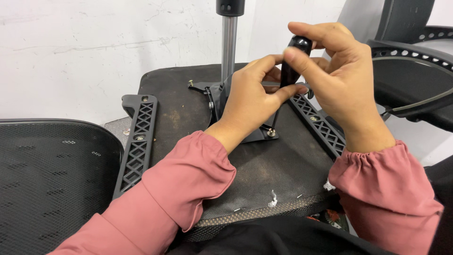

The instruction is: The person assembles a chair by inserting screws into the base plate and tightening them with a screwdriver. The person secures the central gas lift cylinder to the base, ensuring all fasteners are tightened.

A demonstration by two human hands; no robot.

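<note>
While both hands grip the screwdriver (289,66), armrest brackets (137,146) flank it.

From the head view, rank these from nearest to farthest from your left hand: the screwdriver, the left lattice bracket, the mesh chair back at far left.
1. Screwdriver: touched by the left hand fingertips.
2. Left lattice bracket: on the seat underside, left of the hand.
3. Mesh chair back: far left, beyond the bracket.

My left hand (250,101) sits in the middle, wrist bent, fingers curled, thumb and forefinger pinched together. My right hand (337,78) is raised just to its right, a little higher, fingertips closed in a pinch at the top. Both forearms, in pink sleeves, come in from the near edge.
</note>
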